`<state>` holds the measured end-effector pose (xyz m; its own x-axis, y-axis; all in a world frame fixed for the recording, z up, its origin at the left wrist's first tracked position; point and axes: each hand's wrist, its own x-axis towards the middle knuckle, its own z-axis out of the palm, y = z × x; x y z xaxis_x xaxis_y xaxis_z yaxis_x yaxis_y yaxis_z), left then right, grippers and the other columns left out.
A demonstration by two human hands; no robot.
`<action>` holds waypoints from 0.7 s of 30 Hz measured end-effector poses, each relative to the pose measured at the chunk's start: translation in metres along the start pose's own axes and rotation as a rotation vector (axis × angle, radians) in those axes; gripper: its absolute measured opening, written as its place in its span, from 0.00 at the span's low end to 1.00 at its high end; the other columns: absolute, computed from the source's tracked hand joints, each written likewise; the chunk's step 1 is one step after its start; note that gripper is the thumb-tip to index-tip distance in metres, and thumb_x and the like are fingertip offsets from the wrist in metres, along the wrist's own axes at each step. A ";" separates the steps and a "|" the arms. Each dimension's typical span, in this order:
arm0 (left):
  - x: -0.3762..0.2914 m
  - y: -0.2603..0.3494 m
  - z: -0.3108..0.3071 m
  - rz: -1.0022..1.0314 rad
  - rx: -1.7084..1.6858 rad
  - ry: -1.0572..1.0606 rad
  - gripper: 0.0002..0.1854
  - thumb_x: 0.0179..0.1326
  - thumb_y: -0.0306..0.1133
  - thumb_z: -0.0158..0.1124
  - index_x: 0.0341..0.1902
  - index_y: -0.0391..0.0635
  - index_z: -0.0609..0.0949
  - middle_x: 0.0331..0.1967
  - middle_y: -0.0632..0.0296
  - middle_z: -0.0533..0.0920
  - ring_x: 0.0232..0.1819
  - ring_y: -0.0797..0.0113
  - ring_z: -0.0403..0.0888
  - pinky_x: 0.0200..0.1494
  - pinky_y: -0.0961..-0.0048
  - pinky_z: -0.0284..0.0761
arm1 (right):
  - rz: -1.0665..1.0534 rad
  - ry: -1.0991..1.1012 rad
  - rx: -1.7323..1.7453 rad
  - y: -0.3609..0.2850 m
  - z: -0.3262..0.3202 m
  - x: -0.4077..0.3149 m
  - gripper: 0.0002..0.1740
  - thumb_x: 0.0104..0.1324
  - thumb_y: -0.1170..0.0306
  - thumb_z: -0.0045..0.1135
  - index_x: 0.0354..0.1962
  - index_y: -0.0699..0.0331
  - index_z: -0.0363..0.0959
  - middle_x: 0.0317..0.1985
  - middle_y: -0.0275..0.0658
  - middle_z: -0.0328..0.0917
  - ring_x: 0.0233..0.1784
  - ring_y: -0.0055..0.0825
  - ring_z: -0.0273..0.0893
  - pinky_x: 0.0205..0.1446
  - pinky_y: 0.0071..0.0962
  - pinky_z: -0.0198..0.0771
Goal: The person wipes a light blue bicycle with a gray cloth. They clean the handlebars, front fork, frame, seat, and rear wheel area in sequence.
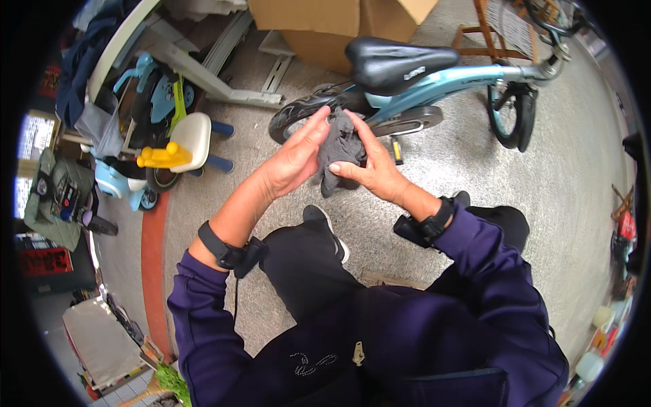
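Note:
A crumpled dark grey cloth [342, 147] is held between my two hands, in front of the rear wheel of a light blue bicycle [437, 84]. My left hand [300, 157] lies along the cloth's left side, its fingers straight and close together. On the other side, my right hand [376, 165] has its thumb across the front of the cloth and its fingers along the right edge. Above the hands is the bicycle's black saddle [402, 63]. The bicycle's rear tyre [290, 122] is partly hidden behind my left fingers and the cloth.
A cardboard box [320, 35] stands beyond the saddle. Left of me are a small white-and-yellow children's seat [190, 142], several children's ride-on toys and a grey metal frame [203, 84]. A wooden folding chair [501, 30] is behind the bicycle's front. One pedal [396, 150] sticks out towards me.

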<state>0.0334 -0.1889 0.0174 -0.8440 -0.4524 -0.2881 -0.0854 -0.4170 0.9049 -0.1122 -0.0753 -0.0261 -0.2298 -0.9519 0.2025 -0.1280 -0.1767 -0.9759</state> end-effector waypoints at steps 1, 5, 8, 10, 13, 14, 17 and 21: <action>0.001 0.003 0.010 -0.008 -0.017 -0.114 0.34 0.68 0.50 0.47 0.69 0.43 0.55 0.66 0.55 0.59 0.66 0.65 0.58 0.66 0.65 0.56 | 0.027 0.045 0.092 -0.003 -0.003 -0.007 0.45 0.54 0.63 0.65 0.64 0.65 0.50 0.60 0.43 0.60 0.65 0.29 0.56 0.67 0.30 0.52; 0.028 0.008 -0.022 -0.088 0.366 -0.043 0.37 0.63 0.51 0.55 0.68 0.42 0.58 0.61 0.52 0.67 0.62 0.61 0.65 0.63 0.62 0.61 | 0.329 0.222 0.563 -0.014 -0.038 -0.042 0.43 0.55 0.67 0.63 0.62 0.75 0.49 0.53 0.47 0.68 0.52 0.27 0.70 0.56 0.26 0.66; 0.063 -0.024 -0.079 0.056 1.126 0.407 0.42 0.53 0.46 0.65 0.67 0.40 0.59 0.59 0.47 0.68 0.61 0.54 0.66 0.63 0.60 0.61 | 0.397 0.368 0.692 -0.016 -0.068 -0.075 0.43 0.58 0.67 0.61 0.63 0.76 0.46 0.52 0.47 0.69 0.52 0.29 0.71 0.57 0.27 0.66; 0.079 -0.045 -0.118 0.044 1.439 0.530 0.48 0.46 0.43 0.70 0.68 0.43 0.57 0.64 0.47 0.62 0.67 0.49 0.56 0.68 0.61 0.53 | 0.466 0.429 0.716 -0.015 -0.085 -0.089 0.41 0.59 0.68 0.58 0.63 0.75 0.45 0.51 0.46 0.71 0.51 0.28 0.72 0.56 0.27 0.68; 0.103 -0.068 -0.146 0.101 1.573 0.477 0.50 0.45 0.41 0.71 0.70 0.46 0.54 0.68 0.49 0.57 0.71 0.49 0.47 0.70 0.63 0.48 | 0.401 0.369 0.751 -0.008 -0.104 -0.107 0.36 0.61 0.67 0.56 0.61 0.73 0.51 0.50 0.44 0.72 0.50 0.26 0.73 0.54 0.26 0.69; 0.110 -0.071 -0.149 0.087 1.545 0.435 0.52 0.44 0.40 0.71 0.71 0.47 0.52 0.69 0.51 0.55 0.72 0.47 0.44 0.71 0.63 0.45 | 0.385 0.339 0.751 -0.005 -0.107 -0.111 0.32 0.61 0.64 0.55 0.58 0.71 0.57 0.49 0.41 0.73 0.49 0.24 0.73 0.52 0.25 0.70; 0.124 -0.070 -0.142 0.041 1.473 0.467 0.45 0.41 0.39 0.73 0.65 0.46 0.62 0.62 0.53 0.66 0.65 0.51 0.61 0.65 0.63 0.59 | 0.508 0.387 0.712 0.007 -0.110 -0.118 0.37 0.60 0.60 0.57 0.59 0.73 0.55 0.50 0.41 0.72 0.50 0.24 0.73 0.53 0.24 0.69; 0.128 -0.052 -0.119 0.058 1.664 0.443 0.32 0.39 0.39 0.74 0.50 0.46 0.71 0.47 0.53 0.75 0.51 0.51 0.72 0.52 0.59 0.69 | 0.520 0.358 0.666 0.014 -0.108 -0.119 0.41 0.60 0.58 0.58 0.61 0.77 0.50 0.52 0.46 0.70 0.53 0.26 0.71 0.54 0.25 0.68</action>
<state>-0.0065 -0.3190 -0.1041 -0.6913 -0.7212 -0.0451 -0.7175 0.6777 0.1612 -0.1905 0.0625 -0.0553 -0.4022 -0.8371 -0.3707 0.6321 0.0390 -0.7739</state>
